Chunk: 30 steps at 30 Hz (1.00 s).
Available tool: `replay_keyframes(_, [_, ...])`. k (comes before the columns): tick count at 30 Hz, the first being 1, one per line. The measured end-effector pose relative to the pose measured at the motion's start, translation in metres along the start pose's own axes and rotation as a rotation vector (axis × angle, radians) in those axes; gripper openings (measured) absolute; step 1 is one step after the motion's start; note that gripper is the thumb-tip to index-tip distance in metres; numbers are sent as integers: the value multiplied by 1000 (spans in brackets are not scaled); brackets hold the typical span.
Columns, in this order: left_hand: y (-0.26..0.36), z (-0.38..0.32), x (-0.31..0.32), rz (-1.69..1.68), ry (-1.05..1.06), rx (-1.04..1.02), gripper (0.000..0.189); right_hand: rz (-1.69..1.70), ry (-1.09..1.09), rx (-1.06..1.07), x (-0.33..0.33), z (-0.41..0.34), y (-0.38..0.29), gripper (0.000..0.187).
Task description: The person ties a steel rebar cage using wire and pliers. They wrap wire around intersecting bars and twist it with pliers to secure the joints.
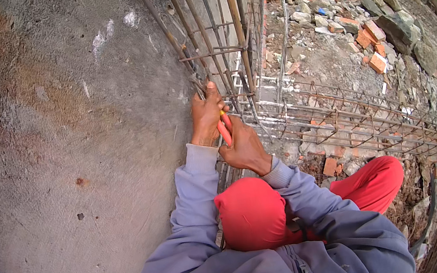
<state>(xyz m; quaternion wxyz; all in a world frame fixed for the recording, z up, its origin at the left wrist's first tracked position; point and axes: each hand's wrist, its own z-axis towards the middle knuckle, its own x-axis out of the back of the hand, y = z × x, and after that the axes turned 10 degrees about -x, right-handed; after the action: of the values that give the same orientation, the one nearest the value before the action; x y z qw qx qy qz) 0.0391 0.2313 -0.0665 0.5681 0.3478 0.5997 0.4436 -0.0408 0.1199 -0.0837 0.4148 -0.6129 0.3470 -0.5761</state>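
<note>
My right hand (243, 143) is closed around the red handles of a pair of pliers (224, 132), which have a touch of yellow near the pivot. Just beyond it, my left hand (207, 112) is at the pliers' head, thumb upward, against a steel rebar column (214, 54). Thin metal, possibly tie wire, shows by the left fingertips; the jaws are mostly hidden, so their grip cannot be told. Crosswise steel ties (212, 54) join the column's upright bars above my hands.
A rough concrete wall (77, 157) rises close on the left. A horizontal rebar cage (361, 128) runs off to the right from the column's foot. Stones and broken bricks (373, 39) lie at the upper right. My red-clad knees (251, 214) are below my hands.
</note>
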Motion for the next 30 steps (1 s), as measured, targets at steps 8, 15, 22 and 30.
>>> replay_keyframes(8, [-28, 12, -10, -1143, -560, 60, 32, 1209, -992, -359, 60, 18, 28, 53])
replay_keyframes(15, [-8, -10, -36, -374, 29, 39, 32, 429, -492, -381, 65, 11, 23, 24])
replay_keyframes(22, [-3, -5, -45, -478, 25, 157, 30, -656, 45, 136, 71, -6, -21, 49])
replay_keyframes(30, [-36, 11, -24, -992, -465, 17, 30, 995, -905, -683, 82, 21, 23, 33])
